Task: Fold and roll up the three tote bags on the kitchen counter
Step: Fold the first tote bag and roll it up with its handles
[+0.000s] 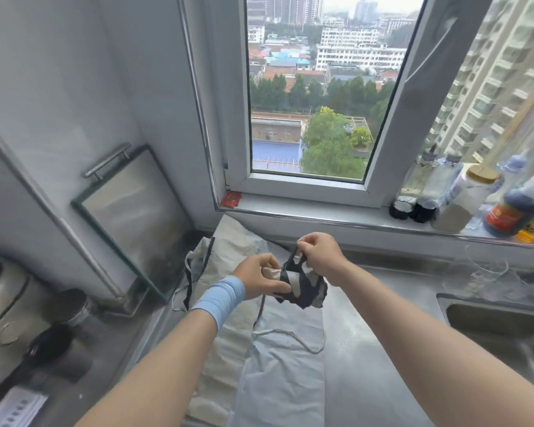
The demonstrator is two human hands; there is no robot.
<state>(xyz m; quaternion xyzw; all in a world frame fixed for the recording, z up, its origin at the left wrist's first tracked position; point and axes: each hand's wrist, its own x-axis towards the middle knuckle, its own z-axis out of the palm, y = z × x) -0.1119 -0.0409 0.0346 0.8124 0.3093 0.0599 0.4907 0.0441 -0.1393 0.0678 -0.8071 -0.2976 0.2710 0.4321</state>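
In the head view, a black-and-beige rolled tote bag (305, 291) is held in the air between both hands, above the stainless steel surface (376, 349) and near the window sill (321, 215). The beige rolled end of this bag is enclosed by the left hand (261, 277), whose grip is curled round it with the thumb laid across the front. A light blue wristband (221, 298) is worn on the left wrist. A thin black strap (299, 257) of the same bag is pinched between the thumb and fingertips of the right hand (319, 252), just above the bundle, and this grip is pressed tightly together on it. Loose black and beige cloth hangs below the right hand.

Under the hands, two more bags are spread flat on the surface. A cream tote bag with black trim (228, 241) lies to the left and reaches back toward the wall. A pale blue-grey tote bag (287, 374) lies partly over it, nearer the viewer, with a white cord handle (290, 334) looped on top.

A steel sink (494, 322) is set into the surface at the right. A row of bottles and jars (444, 189) stands on the sill at the right, and a small red packet (231, 199) lies at its left corner. A glass board with a metal handle (136, 217) is leaned against the left wall, and a white rounded appliance (3, 315) is seen at the left edge.
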